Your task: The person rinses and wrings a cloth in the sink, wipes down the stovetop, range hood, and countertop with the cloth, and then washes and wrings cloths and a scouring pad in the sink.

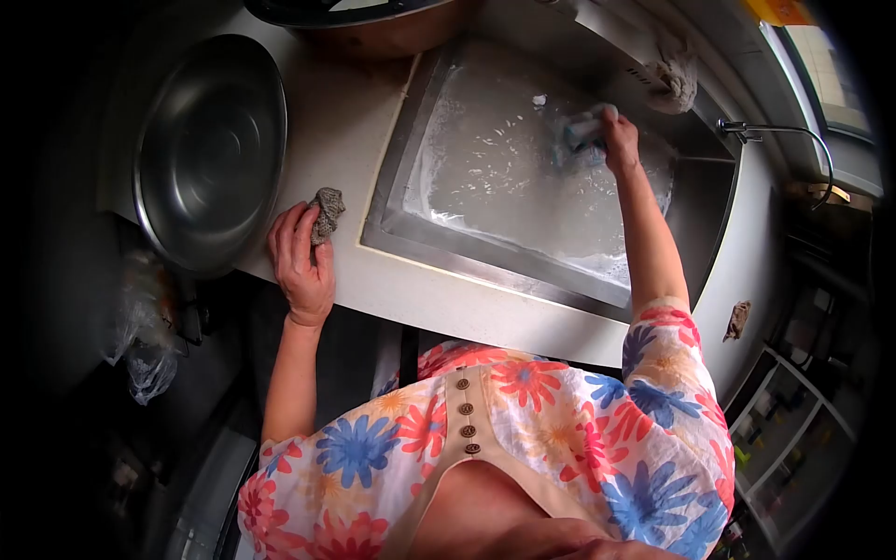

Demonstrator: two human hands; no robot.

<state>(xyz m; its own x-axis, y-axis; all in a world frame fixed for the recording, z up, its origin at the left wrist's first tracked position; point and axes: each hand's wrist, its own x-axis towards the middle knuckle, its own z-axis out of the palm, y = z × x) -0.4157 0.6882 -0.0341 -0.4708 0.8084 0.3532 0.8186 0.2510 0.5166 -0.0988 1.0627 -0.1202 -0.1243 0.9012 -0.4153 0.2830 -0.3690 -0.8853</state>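
My left hand rests at the counter's front edge, its fingers and thumb closed around the lower part of a crumpled, grey-brown mesh scouring pad. Over the far right part of the sink, my right hand grips a wet, bluish-grey cloth. The cloth's lower part hangs at the surface of the cloudy, foamy water, and its edges blur there. A small white scrap lies in the water left of the cloth.
A big steel basin stands on the left counter. Behind it sits a copper-coloured pot. At the right are a thin curved faucet, a bunched whitish cloth and a brown scrap. Plastic bags hang at the lower left.
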